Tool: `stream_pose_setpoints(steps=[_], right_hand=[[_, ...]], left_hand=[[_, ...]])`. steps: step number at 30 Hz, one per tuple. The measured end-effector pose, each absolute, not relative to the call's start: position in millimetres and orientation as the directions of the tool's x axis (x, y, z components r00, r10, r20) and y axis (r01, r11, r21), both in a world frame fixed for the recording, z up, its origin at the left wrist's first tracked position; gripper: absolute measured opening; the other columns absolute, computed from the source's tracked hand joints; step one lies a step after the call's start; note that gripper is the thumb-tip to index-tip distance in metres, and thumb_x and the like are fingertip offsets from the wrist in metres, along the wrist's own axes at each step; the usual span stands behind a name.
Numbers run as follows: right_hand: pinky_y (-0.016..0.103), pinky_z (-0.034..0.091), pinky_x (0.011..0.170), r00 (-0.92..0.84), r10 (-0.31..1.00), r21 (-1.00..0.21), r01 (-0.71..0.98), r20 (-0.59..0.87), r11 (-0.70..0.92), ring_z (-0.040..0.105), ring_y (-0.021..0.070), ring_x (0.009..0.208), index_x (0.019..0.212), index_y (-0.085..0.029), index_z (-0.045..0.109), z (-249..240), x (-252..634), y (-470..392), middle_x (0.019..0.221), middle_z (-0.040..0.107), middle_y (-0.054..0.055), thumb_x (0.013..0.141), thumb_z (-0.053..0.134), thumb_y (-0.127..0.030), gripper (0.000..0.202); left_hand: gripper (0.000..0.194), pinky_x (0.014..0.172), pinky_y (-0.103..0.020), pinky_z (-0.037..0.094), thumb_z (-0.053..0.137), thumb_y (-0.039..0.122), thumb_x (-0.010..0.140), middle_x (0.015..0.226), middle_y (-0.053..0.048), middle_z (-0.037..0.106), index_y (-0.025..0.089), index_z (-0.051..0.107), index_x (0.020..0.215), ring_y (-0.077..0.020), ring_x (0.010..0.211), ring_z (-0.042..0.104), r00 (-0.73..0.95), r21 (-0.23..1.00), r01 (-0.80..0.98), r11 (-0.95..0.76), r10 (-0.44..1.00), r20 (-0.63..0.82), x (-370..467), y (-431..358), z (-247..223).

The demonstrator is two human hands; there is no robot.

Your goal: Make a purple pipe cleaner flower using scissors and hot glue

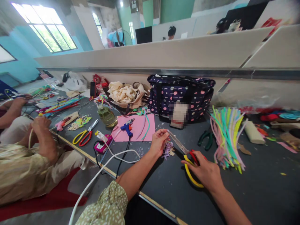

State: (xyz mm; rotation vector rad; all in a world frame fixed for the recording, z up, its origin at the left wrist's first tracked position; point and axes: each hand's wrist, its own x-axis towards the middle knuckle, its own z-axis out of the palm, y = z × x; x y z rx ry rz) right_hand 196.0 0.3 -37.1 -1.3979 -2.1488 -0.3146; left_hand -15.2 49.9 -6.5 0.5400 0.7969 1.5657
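Note:
My right hand (207,172) is closed round the red and yellow handles of a pair of scissors (180,145), whose blades point up and left. At the blade tips, my left hand (159,142) is pinched; whatever lies between its fingertips is too small to make out. Just below those fingers is a small pile of lilac and cream cut pieces (168,150) on the dark table (164,184). A pink sheet (147,125) lies beyond my left hand, bearing a blue glue gun (127,128) and a few fuzzy stems.
Green-handled pliers (205,139) and a bundle of pastel fuzzy stems (228,137) lie to the right. A dotted bag (180,93) stands behind. Left are a bottle (106,116), other scissors (85,134) and a white cable (93,181). Co-workers' hands (42,125) work further left.

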Motion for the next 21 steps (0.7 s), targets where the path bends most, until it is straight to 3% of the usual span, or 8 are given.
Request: stream_pose_setpoints(steps=[11, 15, 18, 21], right_hand=[[0.021, 0.029, 0.043, -0.314, 0.754, -0.102, 0.889, 0.577, 0.447, 0.058, 0.0142, 0.041, 0.094, -0.019, 0.062, -43, 199, 2, 0.052, 0.060, -0.002, 0.085, 0.045, -0.067, 0.051], [0.022, 0.032, 0.044, -0.325, 0.778, -0.159, 0.867, 0.537, 0.472, 0.059, 0.0146, 0.042, 0.096, -0.020, 0.061, -45, 201, 2, 0.057, 0.063, 0.000, 0.087, 0.042, -0.067, 0.052], [0.023, 0.034, 0.045, -0.270, 0.854, -0.259, 0.874, 0.445, 0.411, 0.062, 0.0165, 0.046, 0.098, -0.021, 0.061, -41, 199, 1, 0.062, 0.067, 0.001, 0.085, 0.040, -0.069, 0.054], [0.025, 0.035, 0.045, -0.155, 0.950, -0.311, 0.920, 0.269, 0.239, 0.064, 0.0211, 0.050, 0.100, -0.023, 0.058, -33, 195, 1, 0.065, 0.068, 0.002, 0.080, 0.043, -0.073, 0.055]], left_hand=[[0.032, 0.058, -0.020, 0.045, 0.084, 0.026, 0.057, 0.065, 0.003, 0.060, 0.014, 0.065, 0.080, -0.0055, 0.054, 0.053, -0.138, 0.740, -0.672, -0.013, 0.984, -0.108, -16, 51, -7], [0.032, 0.058, -0.020, 0.046, 0.084, 0.026, 0.058, 0.065, 0.003, 0.060, 0.014, 0.065, 0.080, -0.0057, 0.054, 0.053, -0.134, 0.733, -0.680, -0.012, 0.985, -0.108, -16, 51, -8], [0.032, 0.059, -0.020, 0.046, 0.084, 0.026, 0.058, 0.067, 0.002, 0.062, 0.014, 0.065, 0.082, -0.0057, 0.054, 0.054, -0.130, 0.735, -0.678, -0.001, 0.984, -0.119, -16, 50, -6], [0.037, 0.059, -0.020, 0.046, 0.084, 0.027, 0.058, 0.071, 0.000, 0.065, 0.014, 0.065, 0.087, -0.0061, 0.055, 0.055, -0.124, 0.743, -0.669, 0.016, 0.983, -0.132, -15, 49, -1]])
